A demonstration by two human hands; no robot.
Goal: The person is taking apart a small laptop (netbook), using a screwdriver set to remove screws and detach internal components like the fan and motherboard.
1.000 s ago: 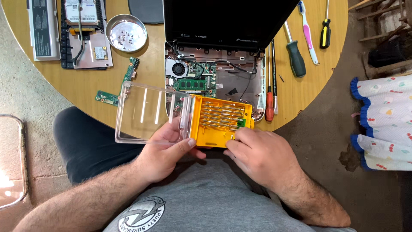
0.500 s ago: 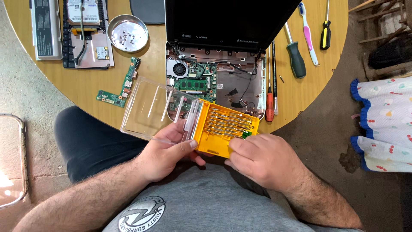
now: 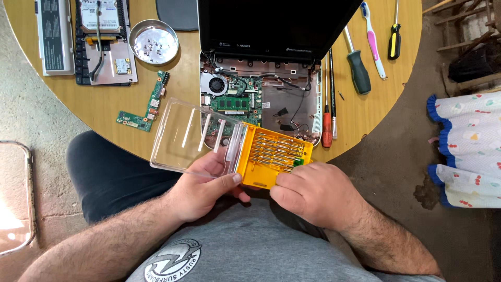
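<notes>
The left hand (image 3: 201,190) grips a yellow plastic bit case (image 3: 274,155) at its hinge, clear ribbed lid (image 3: 193,137) swung open leftward. The right hand (image 3: 313,193) pinches its near-right corner, above the round wooden table's (image 3: 104,104) near edge, before the opened laptop (image 3: 261,99).

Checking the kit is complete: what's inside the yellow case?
The yellow case holds rows of metal bits; the right hand covers its near corner, so that part is hidden.

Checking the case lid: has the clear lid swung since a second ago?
Yes. The clear lid has tipped right, toward the opened laptop; it now clears the small green circuit board it overlapped before.
</notes>
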